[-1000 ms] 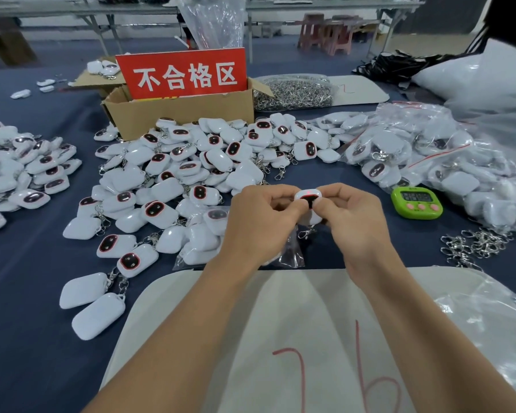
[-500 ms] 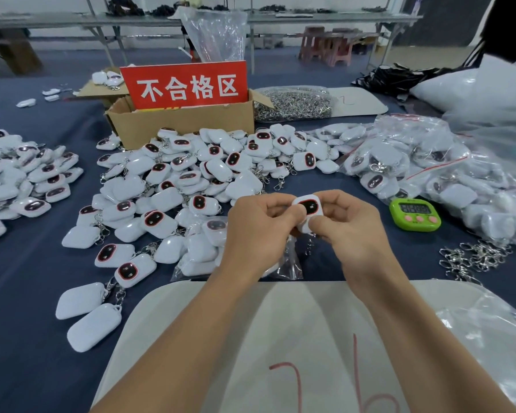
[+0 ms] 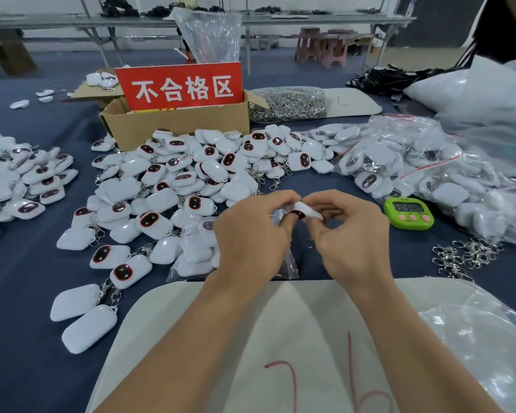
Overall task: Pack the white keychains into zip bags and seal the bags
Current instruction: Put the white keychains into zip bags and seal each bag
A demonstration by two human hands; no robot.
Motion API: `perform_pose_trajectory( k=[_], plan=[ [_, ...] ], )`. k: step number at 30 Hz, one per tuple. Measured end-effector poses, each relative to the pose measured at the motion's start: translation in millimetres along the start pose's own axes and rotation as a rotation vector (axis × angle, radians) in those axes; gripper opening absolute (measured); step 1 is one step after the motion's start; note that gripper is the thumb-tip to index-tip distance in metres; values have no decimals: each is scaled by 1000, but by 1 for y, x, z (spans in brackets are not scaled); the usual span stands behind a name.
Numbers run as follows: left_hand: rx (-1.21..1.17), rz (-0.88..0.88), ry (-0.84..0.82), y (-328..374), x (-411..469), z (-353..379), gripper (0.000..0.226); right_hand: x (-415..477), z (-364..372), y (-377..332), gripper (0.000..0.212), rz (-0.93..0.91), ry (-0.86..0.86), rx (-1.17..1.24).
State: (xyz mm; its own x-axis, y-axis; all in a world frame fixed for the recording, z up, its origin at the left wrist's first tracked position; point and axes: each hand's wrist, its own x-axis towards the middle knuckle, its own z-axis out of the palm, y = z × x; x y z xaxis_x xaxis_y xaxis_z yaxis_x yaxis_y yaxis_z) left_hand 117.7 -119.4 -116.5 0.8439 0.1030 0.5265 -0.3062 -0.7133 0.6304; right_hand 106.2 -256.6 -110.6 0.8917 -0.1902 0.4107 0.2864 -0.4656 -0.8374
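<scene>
head: one held keychain [image 3: 308,210], one bag [image 3: 289,265]

Centre: the left hand [image 3: 251,236] and right hand [image 3: 352,236] meet above the table [image 3: 18,293], a keychain [image 3: 306,210] between their fingertips, a zip bag [image 3: 289,263] hanging from the left hand.
Foreground: a board [image 3: 295,323] lies on the table's near edge, under both forearms.
Left of hands: a heap of keychains [image 3: 191,180] runs back to a cardboard box [image 3: 176,126]; a sign [image 3: 181,89] stands in the box.
Far left: a second heap [image 3: 21,177] lies apart from the first.
Right: a timer [image 3: 408,212] sits near the right hand; packed bags [image 3: 414,165] are piled behind it, with loose clasps [image 3: 465,254] nearer the viewer.
Behind: a sack of clasps [image 3: 286,104] lies just right of the box.
</scene>
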Motion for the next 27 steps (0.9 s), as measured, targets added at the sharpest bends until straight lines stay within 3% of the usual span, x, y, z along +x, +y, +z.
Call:
perform_pose_trajectory(
  k=[4,6,10,14,16,21,24,27],
  plan=[
    [138,12,74,0,-1,2,10,-2,-1,-1,39,-93,105,-72],
    [91,38,86,-2,-2,3,20,-2,0,-1,36,-86,110,-48],
    [-270,57,-72,-5,-1,1,57,5,-5,-4,27,184,59,376],
    [-465,16,-121,-6,2,-3,36,8,-11,-3,20,416,-77,534],
    [-408,26,-102,-5,4,-5,19,8,-10,-2,28,436,-81,559],
    [-222,-70,-116,-5,8,-7,19,6,-5,3,16,307,-97,295],
    [-12,-120,-147,-5,12,-6,28,7,-7,10,12,325,28,112],
    [341,-14,-249,-9,11,-5,49,8,-9,14,8,336,59,34]
  ],
)
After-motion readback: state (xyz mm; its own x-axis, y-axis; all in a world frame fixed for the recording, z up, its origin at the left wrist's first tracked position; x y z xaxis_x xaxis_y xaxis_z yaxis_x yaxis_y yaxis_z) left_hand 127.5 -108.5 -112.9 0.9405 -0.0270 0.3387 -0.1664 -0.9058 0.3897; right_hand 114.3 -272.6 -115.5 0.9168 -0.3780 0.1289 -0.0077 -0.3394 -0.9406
